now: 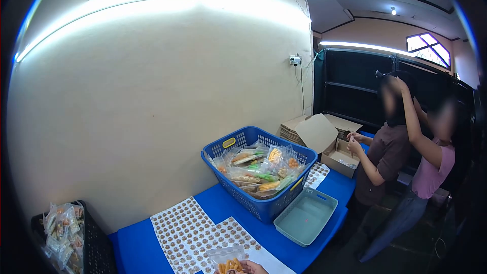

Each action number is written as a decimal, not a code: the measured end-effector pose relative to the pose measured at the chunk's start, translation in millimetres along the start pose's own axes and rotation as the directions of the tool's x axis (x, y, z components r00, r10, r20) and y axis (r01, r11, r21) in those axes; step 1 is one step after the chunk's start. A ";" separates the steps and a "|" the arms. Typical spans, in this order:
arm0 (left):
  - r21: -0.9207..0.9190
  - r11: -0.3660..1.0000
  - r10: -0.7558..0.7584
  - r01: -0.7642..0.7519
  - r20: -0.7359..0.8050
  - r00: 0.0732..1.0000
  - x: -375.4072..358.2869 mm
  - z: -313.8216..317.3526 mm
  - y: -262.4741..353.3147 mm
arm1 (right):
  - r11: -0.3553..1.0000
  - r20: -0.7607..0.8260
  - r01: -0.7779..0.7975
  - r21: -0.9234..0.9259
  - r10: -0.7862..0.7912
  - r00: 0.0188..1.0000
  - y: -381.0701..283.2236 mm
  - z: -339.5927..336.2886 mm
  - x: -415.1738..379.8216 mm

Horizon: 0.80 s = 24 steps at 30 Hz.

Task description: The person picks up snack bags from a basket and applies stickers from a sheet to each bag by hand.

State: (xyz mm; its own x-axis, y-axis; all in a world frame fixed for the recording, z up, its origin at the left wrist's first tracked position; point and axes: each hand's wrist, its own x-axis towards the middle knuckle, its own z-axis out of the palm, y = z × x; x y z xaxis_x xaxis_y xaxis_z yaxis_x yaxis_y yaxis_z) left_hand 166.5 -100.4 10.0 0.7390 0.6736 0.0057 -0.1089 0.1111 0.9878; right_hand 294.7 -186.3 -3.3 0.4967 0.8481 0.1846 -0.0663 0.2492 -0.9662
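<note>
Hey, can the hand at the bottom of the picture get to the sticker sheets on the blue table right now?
Probably yes. The hand holds a snack packet right over the sticker sheets, with nothing between them. Which hand it is I cannot tell, and it would likely have to set the packet down first.

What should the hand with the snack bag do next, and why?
Probably press a sticker from the sticker sheets onto the snack bag. The hand holds that bag right over the sheets, and the blue basket behind is already full of bags.
</note>
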 end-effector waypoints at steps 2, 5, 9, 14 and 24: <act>0.023 0.999 -0.043 0.043 0.005 0.999 1.5 3.4 2.2 | 1.000 -0.022 -0.020 -0.004 0.020 1.000 -1.3 -1.7 -2.0; 0.028 0.999 -0.039 0.039 0.005 0.999 8.9 6.8 -12.8 | 1.000 -0.140 0.009 0.000 -0.009 0.990 -11.7 -1.6 -5.9; 0.058 0.998 0.016 -0.018 0.033 0.999 14.3 20.2 -15.3 | 0.998 -0.120 -0.006 -0.056 -0.001 0.993 -29.3 -9.3 -10.7; 0.049 0.999 -0.025 0.020 0.108 0.994 13.3 25.9 -14.1 | 0.998 -0.078 0.026 -0.051 -0.030 0.997 -11.2 -26.7 -13.8; 0.125 0.987 -0.115 0.104 0.078 0.990 8.3 21.1 -15.2 | 0.996 -0.132 0.027 0.090 -0.015 0.991 -0.3 -19.1 -12.1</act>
State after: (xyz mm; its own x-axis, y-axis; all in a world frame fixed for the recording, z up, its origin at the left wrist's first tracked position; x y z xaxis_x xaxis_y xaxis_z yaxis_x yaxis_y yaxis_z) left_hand 188.3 -112.0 -1.7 0.7963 0.5973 -0.0953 0.0529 0.0882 0.9947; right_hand 305.2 -205.6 -8.7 0.6074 0.7751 0.1741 -0.1303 0.3134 -0.9406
